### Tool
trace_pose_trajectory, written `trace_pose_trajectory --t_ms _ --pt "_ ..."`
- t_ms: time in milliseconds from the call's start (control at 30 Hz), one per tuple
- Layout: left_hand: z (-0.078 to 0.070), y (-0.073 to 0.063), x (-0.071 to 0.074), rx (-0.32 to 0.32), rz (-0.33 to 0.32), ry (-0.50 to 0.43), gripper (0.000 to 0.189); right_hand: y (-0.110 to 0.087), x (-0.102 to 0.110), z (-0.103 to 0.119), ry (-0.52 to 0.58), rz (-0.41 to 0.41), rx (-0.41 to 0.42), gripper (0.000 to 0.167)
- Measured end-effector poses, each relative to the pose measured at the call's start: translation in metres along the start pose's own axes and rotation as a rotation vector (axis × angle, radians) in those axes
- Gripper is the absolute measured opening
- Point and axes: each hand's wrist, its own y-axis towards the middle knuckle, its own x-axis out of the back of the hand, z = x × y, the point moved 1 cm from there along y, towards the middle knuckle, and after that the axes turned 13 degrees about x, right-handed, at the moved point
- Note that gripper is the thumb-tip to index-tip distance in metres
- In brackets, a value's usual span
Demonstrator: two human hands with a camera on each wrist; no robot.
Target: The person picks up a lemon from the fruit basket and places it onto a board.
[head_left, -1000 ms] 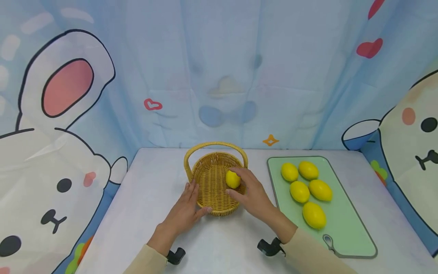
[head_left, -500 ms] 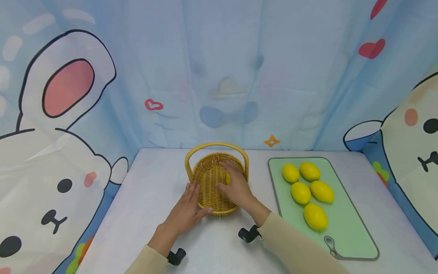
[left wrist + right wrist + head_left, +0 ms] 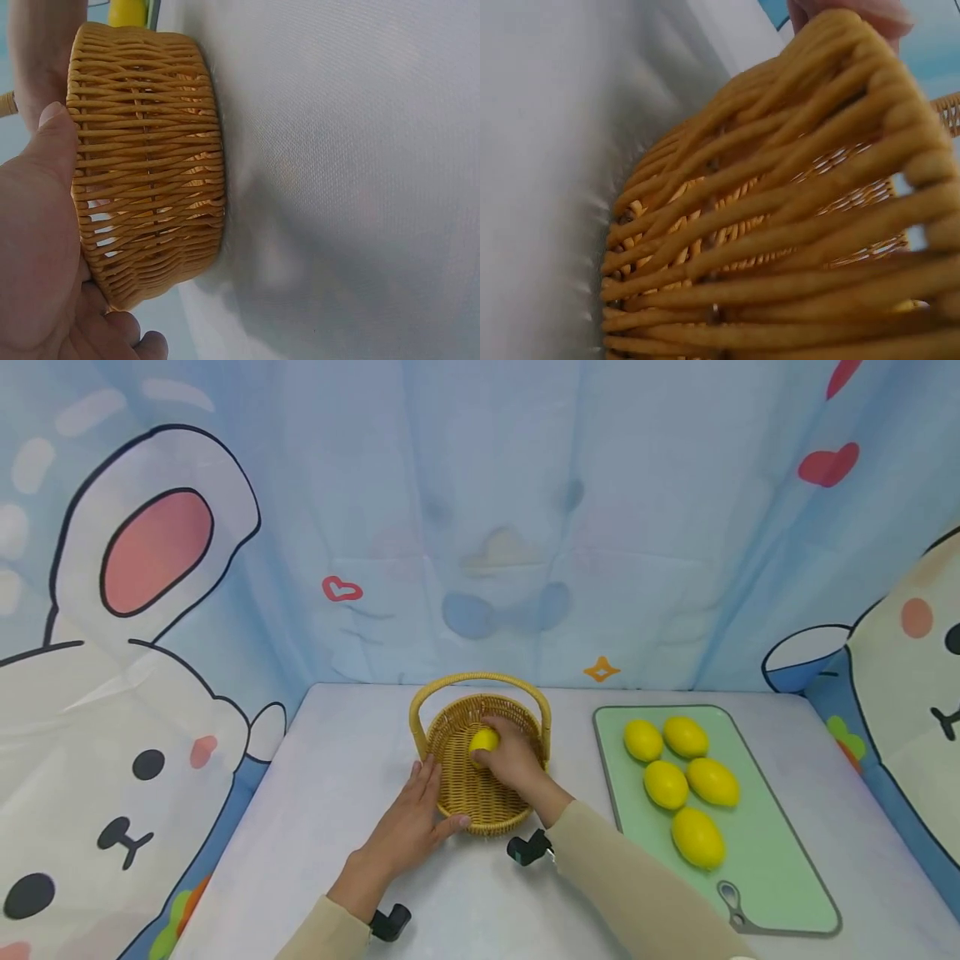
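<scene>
A round yellow wicker basket with an arched handle stands upright on the table. My left hand rests against its left front side, fingers along the rim and thumb spread over the near edge. In the left wrist view, the thumb lies at the basket's rim and the other fingers reach around its side. Inside the basket, my right hand grips a lemon between thumb and fingers, low over the woven bottom. Basket weave fills most of the right wrist view and hides the grip.
Right of the basket lies a pale green cutting board with a grey edge and a hanging hole. Several lemons are grouped on it. A printed cloth hangs behind the white table.
My right hand has moved left within the basket, and the lemon has shifted left with it. My left hand stays at the basket's side.
</scene>
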Motion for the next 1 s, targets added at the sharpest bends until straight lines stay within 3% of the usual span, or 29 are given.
trace_pose_trajectory --t_ms 200,533,700,1000 --pt "-0.0011 -0.0002 0.0002 0.000 0.009 -0.006 0.100 0.0049 -0.0070 -0.0020 -0.003 0.091 0.016 0.052" --pt "0.0009 0.0000 0.0011 0.006 0.013 0.003 0.102 0.0049 -0.0066 -0.0028 -0.038 0.217 0.062 0.075" --pt "-0.0001 -0.0004 0.0012 0.003 0.012 0.008 0.102 0.0035 -0.0053 -0.0009 -0.088 0.228 0.100 0.078" --pt "-0.0004 0.0002 0.0007 0.009 0.008 0.020 0.101 0.0012 -0.0064 0.0015 -0.131 0.233 0.187 0.069"
